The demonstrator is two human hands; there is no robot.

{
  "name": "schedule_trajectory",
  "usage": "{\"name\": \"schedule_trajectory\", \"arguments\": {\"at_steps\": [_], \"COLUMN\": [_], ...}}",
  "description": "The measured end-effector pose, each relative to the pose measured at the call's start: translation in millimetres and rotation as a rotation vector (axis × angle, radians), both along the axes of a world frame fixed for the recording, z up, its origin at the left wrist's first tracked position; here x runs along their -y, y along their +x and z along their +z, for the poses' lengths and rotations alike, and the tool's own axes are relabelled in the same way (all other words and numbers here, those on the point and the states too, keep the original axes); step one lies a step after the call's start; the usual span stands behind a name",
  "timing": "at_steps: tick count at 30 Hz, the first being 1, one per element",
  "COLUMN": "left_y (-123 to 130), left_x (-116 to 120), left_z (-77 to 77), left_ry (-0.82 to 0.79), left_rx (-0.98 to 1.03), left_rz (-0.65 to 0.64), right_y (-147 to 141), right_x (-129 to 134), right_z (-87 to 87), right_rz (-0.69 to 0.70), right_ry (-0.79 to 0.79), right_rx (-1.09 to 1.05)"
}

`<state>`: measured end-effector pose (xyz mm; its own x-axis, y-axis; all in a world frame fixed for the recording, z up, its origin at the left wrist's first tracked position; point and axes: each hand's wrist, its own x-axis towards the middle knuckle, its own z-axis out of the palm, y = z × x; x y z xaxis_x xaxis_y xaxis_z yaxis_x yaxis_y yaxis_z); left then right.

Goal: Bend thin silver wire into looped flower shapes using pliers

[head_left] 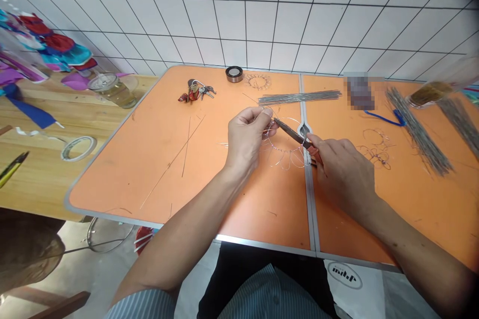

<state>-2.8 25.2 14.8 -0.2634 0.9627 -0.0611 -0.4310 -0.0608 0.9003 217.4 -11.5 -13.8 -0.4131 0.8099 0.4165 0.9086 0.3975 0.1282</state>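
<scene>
My left hand (pixel 245 137) pinches a thin wire piece (pixel 286 151) bent into a ring with petal-like loops, above the middle of the orange table. My right hand (pixel 346 172) is wrapped round the handles of a pair of pliers (pixel 294 133). The dark jaws of the pliers point left and meet the wire close to my left fingertips. Whether the jaws are fully closed on the wire is too small to tell. Behind my hands lies a bundle of straight wires (pixel 299 97). Loose wires (pixel 183 152) lie to the left.
On the orange table (pixel 123 179) are keys (pixel 202 90), a tape roll (pixel 234 74), a wire ring (pixel 258 81), more wire bundles (pixel 421 132) and looped wire pieces (pixel 377 157). A wooden table (pixel 45 184) at left holds white tape (pixel 78 148) and a cup (pixel 112 90).
</scene>
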Motion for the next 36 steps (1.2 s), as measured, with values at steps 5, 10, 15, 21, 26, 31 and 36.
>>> {"name": "schedule_trajectory", "arguments": {"at_steps": [5,10,15,21,26,31,36], "left_y": [-0.1,-0.5,0.0,0.4,-0.7,-2.2,-4.2], "left_x": [0.8,0.8,0.2,0.6,0.1,-1.2,-2.1], "left_z": [1.0,0.6,0.6,1.7,1.0,-0.5,-1.2], "left_ry": [-0.012,-0.019,-0.030,-0.017,-0.034,-0.035,-0.017], "left_rx": [-0.007,-0.027,-0.022,-0.009,-0.033,-0.047,-0.050], "left_rz": [-0.001,-0.002,0.004,-0.001,-0.009,-0.037,-0.049], "right_y": [1.1,0.1,-0.4,-2.3,-3.4,-2.8,-2.8], "right_x": [-0.2,0.6,0.6,1.3,2.8,3.1,3.4], "right_z": [-1.8,-0.4,0.3,3.1,8.2,8.7,10.7], "right_rz": [0.020,0.022,0.016,-0.001,-0.027,-0.034,-0.047], "right_ry": [0.094,0.106,0.064,-0.082,-0.235,-0.277,-0.330], "right_rx": [0.031,0.037,0.030,-0.057,-0.149,-0.181,-0.183]}}
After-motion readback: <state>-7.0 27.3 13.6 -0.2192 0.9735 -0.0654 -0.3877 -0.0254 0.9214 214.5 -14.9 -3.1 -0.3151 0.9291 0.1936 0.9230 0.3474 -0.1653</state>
